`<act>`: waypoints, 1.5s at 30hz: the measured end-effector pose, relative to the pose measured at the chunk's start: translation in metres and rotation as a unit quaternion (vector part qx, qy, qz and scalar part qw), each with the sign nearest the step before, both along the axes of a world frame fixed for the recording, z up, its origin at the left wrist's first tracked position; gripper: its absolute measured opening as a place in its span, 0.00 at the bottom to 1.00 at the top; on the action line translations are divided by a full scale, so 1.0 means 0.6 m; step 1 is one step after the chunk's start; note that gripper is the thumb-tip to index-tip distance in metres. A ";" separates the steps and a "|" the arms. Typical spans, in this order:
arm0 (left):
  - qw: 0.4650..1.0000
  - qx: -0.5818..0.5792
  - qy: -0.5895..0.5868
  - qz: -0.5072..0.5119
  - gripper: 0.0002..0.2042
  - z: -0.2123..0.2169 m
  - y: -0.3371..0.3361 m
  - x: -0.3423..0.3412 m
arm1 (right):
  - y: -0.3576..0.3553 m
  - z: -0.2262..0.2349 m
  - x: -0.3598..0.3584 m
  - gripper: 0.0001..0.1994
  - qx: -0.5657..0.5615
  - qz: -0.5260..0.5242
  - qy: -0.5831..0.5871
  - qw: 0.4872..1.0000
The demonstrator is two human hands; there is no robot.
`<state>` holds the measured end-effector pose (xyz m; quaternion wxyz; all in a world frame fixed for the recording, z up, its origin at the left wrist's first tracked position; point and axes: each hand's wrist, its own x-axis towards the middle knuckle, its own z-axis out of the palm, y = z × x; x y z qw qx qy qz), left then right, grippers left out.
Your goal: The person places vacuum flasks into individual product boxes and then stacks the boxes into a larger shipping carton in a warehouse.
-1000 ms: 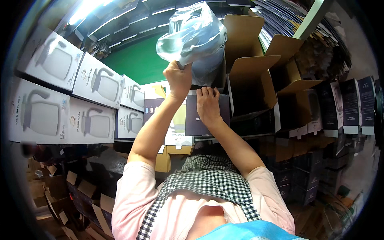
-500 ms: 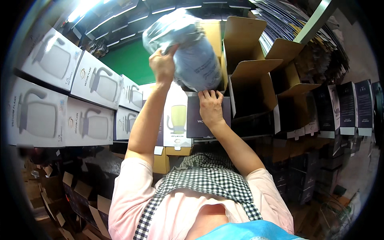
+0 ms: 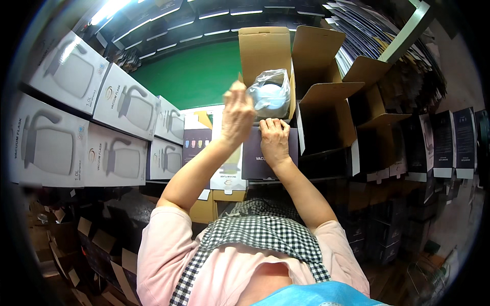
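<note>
I see the left hand (image 3: 236,113) raised with its fingers gathered on the edge of a clear plastic bag (image 3: 270,92), which wraps a pale blue vessel, apparently a flask; only the upper part shows. The bagged flask sits in the mouth of an open dark purple carton (image 3: 269,153), with the carton's brown inner flaps (image 3: 265,51) standing up at twelve o'clock of it. I judge the flaps are held back so the bag passes the opening cleanly.

The right hand (image 3: 274,140) lies flat on the carton's front face, at six o'clock of the bag, fingers together and pressed down, gripping nothing; I judge it steadies the carton against the push from above.

The bag is crinkled and glossy and blurs the flask's outline.

At nine o'clock stand stacked white printed cartons (image 3: 92,122) showing a jug. At three o'clock more open cartons (image 3: 332,112) stand with flaps raised.
</note>
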<state>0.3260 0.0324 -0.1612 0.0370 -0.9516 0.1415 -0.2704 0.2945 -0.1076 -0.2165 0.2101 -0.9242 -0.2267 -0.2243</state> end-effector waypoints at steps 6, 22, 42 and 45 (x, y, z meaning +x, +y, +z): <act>0.913 -0.398 0.073 0.051 0.13 -0.079 0.086 0.066 | 0.018 0.034 0.011 0.14 -0.002 0.011 0.029 1.000; 0.884 -0.421 0.002 0.201 0.13 0.005 0.302 -0.168 | 0.183 0.170 0.078 0.41 0.010 0.304 0.054 0.951; 0.907 -0.133 0.280 0.283 0.44 0.045 0.206 -0.093 | 0.290 0.154 0.237 0.33 0.498 0.235 0.383 0.741; 0.928 -0.228 0.166 0.243 0.41 0.008 0.257 -0.120 | 0.245 0.125 0.243 0.32 0.475 0.320 0.390 0.721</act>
